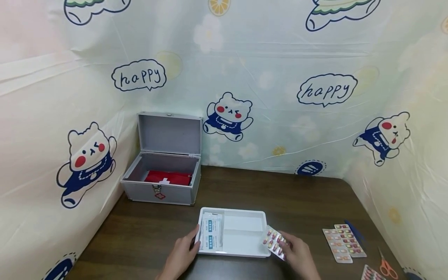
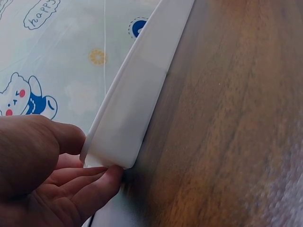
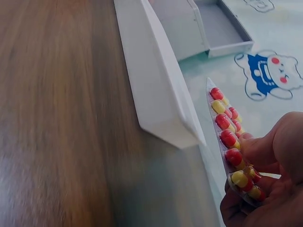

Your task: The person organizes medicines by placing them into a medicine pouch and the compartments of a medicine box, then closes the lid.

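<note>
A white divided tray (image 1: 245,244) lies on the dark wooden table, two white packets with blue print (image 1: 212,233) in its left compartment. My left hand (image 1: 182,252) holds the tray's left end; in the left wrist view the thumb is at the rim and the fingertips are at the lower corner. Beside the tray's right end, my right hand (image 1: 297,254) pinches a blister pack (image 1: 273,240) of capsules. Red and yellow capsules (image 3: 228,138) show in the right wrist view, where the pack is tilted, close to the tray's corner. The tray's right compartments hold nothing.
A grey metal case (image 1: 159,192) stands open at the back left, a red pouch with a white cross (image 1: 176,178) inside. Blister packs (image 1: 337,245), a blue pen-like item (image 1: 354,230) and orange-handled scissors (image 1: 387,268) lie at the right. Printed sheeting (image 1: 266,128) encloses the table.
</note>
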Demonstrator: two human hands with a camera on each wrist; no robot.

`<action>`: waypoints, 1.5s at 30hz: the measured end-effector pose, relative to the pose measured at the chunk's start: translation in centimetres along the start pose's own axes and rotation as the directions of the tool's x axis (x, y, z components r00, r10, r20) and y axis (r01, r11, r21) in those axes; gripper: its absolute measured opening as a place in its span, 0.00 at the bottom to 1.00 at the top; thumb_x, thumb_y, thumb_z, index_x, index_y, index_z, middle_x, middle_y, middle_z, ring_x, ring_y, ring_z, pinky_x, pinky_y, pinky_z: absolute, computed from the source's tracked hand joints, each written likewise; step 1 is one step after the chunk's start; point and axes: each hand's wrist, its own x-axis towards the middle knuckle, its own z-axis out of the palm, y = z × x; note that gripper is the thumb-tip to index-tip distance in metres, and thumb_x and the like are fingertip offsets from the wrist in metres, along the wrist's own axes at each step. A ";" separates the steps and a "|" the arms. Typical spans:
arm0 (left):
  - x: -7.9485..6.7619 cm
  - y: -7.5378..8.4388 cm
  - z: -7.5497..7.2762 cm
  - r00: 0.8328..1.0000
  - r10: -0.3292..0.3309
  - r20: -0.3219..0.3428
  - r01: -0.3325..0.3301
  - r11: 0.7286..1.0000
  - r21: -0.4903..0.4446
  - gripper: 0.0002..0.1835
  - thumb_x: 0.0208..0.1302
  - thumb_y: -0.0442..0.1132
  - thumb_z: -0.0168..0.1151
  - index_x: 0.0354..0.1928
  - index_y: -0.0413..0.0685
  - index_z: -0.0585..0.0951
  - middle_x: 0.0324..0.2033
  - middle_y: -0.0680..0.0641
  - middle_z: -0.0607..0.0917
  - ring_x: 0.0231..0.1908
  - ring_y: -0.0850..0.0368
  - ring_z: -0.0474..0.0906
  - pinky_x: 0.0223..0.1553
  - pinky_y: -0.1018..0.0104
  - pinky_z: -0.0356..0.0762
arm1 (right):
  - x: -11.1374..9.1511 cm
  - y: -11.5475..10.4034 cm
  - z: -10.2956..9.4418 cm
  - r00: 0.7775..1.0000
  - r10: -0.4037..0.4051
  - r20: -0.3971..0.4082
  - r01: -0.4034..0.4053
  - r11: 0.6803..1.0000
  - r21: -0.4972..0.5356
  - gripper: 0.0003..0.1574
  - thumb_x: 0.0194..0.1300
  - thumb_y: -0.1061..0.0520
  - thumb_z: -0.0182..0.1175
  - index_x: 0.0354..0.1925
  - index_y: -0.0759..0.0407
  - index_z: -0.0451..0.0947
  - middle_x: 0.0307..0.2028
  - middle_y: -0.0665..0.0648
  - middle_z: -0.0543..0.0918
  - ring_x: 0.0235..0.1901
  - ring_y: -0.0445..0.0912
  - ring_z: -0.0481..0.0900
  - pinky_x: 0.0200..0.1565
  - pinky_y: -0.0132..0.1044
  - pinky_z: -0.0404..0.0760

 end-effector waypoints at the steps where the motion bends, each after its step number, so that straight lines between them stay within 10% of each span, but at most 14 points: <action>1: 0.0 0.0 0.0 1.000 0.000 -0.002 0.000 1.000 0.000 0.29 0.65 0.34 0.65 0.67 0.34 0.72 0.62 0.31 0.78 0.60 0.37 0.78 0.57 0.40 0.77 | 0.1 -0.2 0.2 1.000 -0.024 -0.005 0.024 1.000 -0.008 0.18 0.62 0.66 0.65 0.52 0.64 0.84 0.20 0.48 0.78 0.21 0.33 0.69 0.27 0.29 0.71; 23: 0.0 0.0 -0.1 1.000 -0.022 0.003 0.022 1.000 -0.006 0.30 0.64 0.34 0.65 0.67 0.34 0.72 0.62 0.31 0.77 0.60 0.36 0.78 0.57 0.40 0.77 | 3.0 -4.0 4.9 0.913 -0.404 0.057 0.408 0.897 -0.167 0.21 0.58 0.69 0.65 0.51 0.65 0.84 0.25 0.46 0.78 0.32 0.41 0.73 0.34 0.35 0.73; 30: 0.0 0.0 -0.1 0.999 -0.033 0.013 0.033 0.999 -0.018 0.30 0.64 0.34 0.65 0.68 0.35 0.71 0.63 0.31 0.77 0.61 0.36 0.76 0.58 0.40 0.76 | 3.4 -4.8 6.2 0.897 -0.369 0.242 0.414 0.893 -0.175 0.21 0.65 0.65 0.62 0.57 0.63 0.80 0.28 0.49 0.79 0.33 0.40 0.68 0.33 0.31 0.72; 45: 0.0 0.2 -0.2 1.000 -0.023 0.021 0.023 1.000 -0.011 0.30 0.65 0.34 0.65 0.68 0.35 0.71 0.63 0.31 0.77 0.61 0.36 0.76 0.58 0.40 0.76 | 2.9 -3.7 7.6 0.890 -0.410 0.198 0.445 0.877 -0.184 0.14 0.60 0.64 0.67 0.41 0.54 0.74 0.29 0.47 0.77 0.33 0.41 0.71 0.34 0.33 0.73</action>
